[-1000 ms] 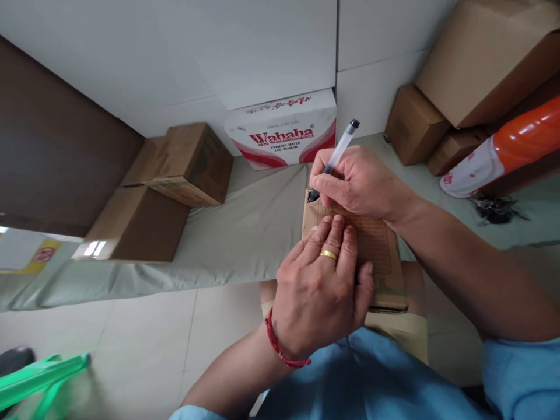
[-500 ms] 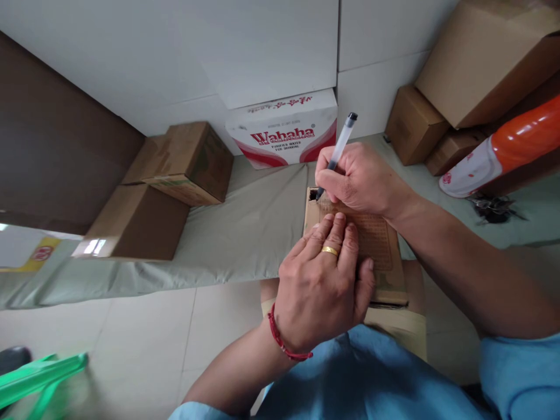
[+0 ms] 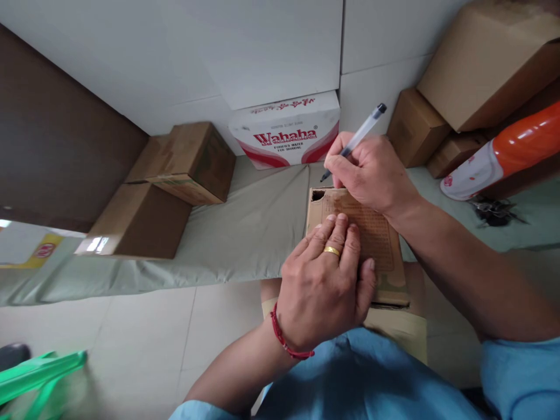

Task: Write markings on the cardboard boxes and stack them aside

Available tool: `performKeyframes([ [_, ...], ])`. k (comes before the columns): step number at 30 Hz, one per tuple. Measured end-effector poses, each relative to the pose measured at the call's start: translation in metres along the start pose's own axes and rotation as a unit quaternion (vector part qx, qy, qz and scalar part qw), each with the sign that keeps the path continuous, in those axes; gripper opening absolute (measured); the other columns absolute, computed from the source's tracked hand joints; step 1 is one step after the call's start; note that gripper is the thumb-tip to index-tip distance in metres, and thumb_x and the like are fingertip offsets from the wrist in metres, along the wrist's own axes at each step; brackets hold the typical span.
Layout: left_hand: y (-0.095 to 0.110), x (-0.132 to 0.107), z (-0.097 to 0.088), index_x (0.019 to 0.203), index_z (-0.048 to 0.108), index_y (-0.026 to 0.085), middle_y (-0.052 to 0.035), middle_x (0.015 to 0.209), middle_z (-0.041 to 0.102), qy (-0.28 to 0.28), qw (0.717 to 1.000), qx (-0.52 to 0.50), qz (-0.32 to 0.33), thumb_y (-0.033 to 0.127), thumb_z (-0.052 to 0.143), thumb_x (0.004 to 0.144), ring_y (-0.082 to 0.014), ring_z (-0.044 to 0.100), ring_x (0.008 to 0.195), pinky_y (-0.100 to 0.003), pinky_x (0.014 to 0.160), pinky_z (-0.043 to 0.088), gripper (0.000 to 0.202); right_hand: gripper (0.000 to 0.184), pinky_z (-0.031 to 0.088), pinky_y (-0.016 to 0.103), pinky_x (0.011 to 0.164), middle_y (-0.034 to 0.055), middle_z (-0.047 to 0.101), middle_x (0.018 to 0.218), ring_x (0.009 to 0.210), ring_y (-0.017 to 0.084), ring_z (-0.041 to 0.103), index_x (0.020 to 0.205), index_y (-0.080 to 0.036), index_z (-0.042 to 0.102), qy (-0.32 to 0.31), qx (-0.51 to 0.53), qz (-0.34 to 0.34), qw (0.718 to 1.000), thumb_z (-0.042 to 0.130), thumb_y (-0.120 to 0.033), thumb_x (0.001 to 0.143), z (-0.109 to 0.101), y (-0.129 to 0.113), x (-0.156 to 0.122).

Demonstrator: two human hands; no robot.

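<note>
A brown cardboard box point(image 3: 387, 245) with printed text lies in front of me, partly over my lap and the covered surface. Its far left corner has a dark, torn hole. My left hand point(image 3: 326, 274) rests flat on top of the box, fingers stretched out, with a gold ring and a red cord bracelet. In my right hand point(image 3: 371, 172) a pen point(image 3: 362, 131) with a clear barrel and black end is pinched. The dark tip points down and left, just past the box's far edge and apart from the hole.
A white and red Wahaha carton point(image 3: 286, 134) stands against the wall. Brown boxes point(image 3: 144, 219) sit on the left of the green cloth point(image 3: 249, 233); more cartons point(image 3: 485, 70) are stacked right. An orange and white cylinder point(image 3: 503, 151) and keys point(image 3: 496, 210) lie at right.
My right hand has lifted the pen away from the box's torn corner and moved it slightly right and away from me. The pen leans more to the right. My left hand stays put.
</note>
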State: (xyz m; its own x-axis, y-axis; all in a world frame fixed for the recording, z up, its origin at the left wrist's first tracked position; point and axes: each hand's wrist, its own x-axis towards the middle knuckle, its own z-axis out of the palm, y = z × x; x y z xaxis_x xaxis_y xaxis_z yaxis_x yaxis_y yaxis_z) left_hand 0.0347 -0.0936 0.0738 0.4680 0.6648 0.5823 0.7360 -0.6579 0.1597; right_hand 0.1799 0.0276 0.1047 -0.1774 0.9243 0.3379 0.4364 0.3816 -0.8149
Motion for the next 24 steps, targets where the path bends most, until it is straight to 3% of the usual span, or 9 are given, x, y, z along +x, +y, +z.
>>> performKeyframes([
  [6,-0.0001,0.0000,0.0005,0.125,0.075,-0.001,-0.0253,0.134,0.076,0.005,1.000,0.000,0.001,0.031,0.060,0.101,-0.0373,0.075,0.127,-0.048,0.107,0.065,0.043,0.019,0.039,0.029,0.062,-0.0027,0.062,0.061,0.060,0.012,0.050,0.073,-0.022,0.059,-0.066,0.036,0.001,0.997,0.060,-0.016,0.091,0.0021,0.0036,0.0042],
  [19,-0.0003,-0.0009,-0.0006,0.128,0.074,0.001,-0.0251,0.137,0.074,-0.003,1.000,-0.003,-0.003,0.031,0.059,0.101,-0.0369,0.074,0.131,-0.049,0.109,0.064,0.043,0.021,0.040,0.028,0.060,-0.0017,0.064,0.061,0.059,0.012,0.052,0.072,-0.022,0.059,-0.072,0.022,0.007,0.997,0.064,-0.025,0.093,0.0038,0.0054,0.0082],
  [24,-0.0001,-0.0008,0.0000,0.127,0.075,-0.001,-0.0261,0.137,0.075,-0.001,1.000,-0.003,0.001,0.030,0.060,0.100,-0.0378,0.073,0.130,-0.048,0.110,0.063,0.044,0.020,0.041,0.028,0.062,-0.0014,0.063,0.060,0.061,0.013,0.054,0.071,-0.021,0.060,-0.071,0.017,0.012,0.997,0.063,-0.020,0.091,0.0044,0.0051,0.0089],
])
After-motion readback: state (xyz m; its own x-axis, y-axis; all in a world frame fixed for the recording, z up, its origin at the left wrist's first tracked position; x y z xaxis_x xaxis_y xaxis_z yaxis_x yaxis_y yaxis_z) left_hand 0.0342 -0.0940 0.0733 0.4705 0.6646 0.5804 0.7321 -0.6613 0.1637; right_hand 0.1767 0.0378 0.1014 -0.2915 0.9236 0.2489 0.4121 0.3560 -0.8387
